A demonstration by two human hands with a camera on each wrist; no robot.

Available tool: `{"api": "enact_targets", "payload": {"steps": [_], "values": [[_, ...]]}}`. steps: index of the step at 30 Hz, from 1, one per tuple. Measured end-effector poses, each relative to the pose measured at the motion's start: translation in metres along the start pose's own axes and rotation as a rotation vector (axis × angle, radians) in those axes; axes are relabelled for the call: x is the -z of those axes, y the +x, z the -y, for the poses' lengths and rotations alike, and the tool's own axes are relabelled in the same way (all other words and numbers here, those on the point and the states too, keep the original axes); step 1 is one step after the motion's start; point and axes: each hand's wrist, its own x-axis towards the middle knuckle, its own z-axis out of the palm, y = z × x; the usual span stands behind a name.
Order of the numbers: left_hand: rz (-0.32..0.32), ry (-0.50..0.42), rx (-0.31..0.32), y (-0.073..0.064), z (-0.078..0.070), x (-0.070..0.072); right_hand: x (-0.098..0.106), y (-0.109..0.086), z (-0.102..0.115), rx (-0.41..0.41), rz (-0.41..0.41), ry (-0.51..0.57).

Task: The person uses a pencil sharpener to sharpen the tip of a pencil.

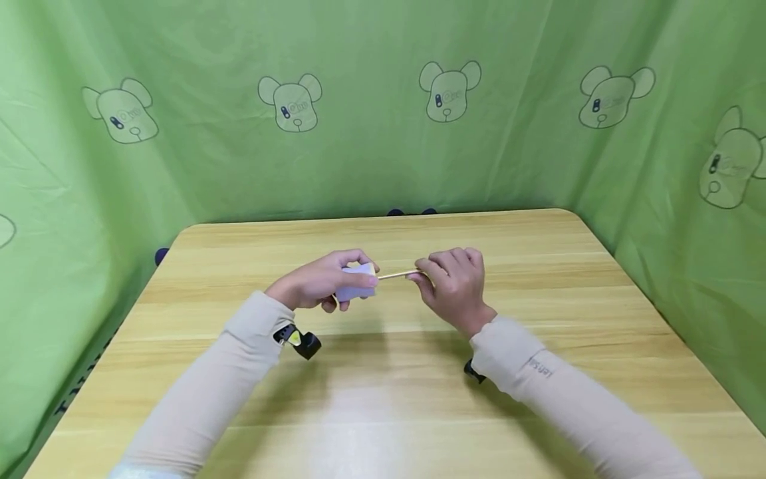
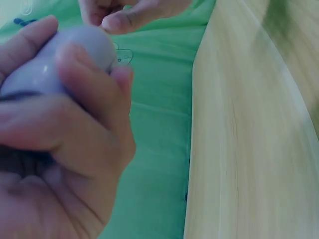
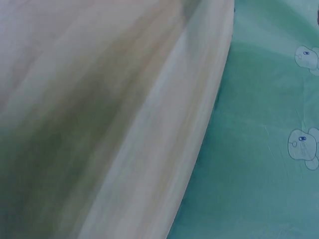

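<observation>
My left hand (image 1: 320, 279) grips a small pale lavender object (image 1: 356, 293), thumb across its near side and fingers round the back. In the left wrist view this lavender object (image 2: 37, 69) looks smooth and rounded, partly covered by the fingers of the left hand (image 2: 75, 134). A thin, light-coloured stick (image 1: 395, 275) spans the gap between the hands, its left end at the lavender object's right side. Whether it goes inside is hidden. My right hand (image 1: 453, 286) pinches the stick's other end between thumb and fingers. The right wrist view does not show this hand.
Both hands are above a light wood-grain table (image 1: 383, 372). A green curtain (image 1: 371, 166) with printed bear heads surrounds its back and sides. Black wrist cameras hang under the forearms, such as the left one (image 1: 308, 344).
</observation>
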Motion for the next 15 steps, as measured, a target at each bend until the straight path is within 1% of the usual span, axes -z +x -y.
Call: {"api": "enact_targets", "payload": {"steps": [2, 4, 9, 12, 15], "values": [[0.014, -0.021, 0.023, -0.0007, 0.0011, 0.0009, -0.0022, -0.0022, 0.003, 0.01, -0.038, -0.009], [0.01, -0.013, 0.026, -0.001, 0.0017, 0.001, -0.0042, -0.0035, 0.0048, 0.012, -0.061, -0.017], [-0.028, 0.068, -0.026, -0.0005, 0.0016, -0.0023, -0.0075, -0.0042, 0.0048, 0.032, -0.11, -0.053], [-0.053, 0.113, -0.052, 0.0005, 0.0036, -0.0044, -0.0074, -0.0046, 0.0046, 0.052, -0.103, -0.058], [-0.078, 0.162, -0.076, 0.0012, 0.0064, -0.0069, -0.0042, -0.005, 0.0056, 0.044, -0.044, -0.045]]}}
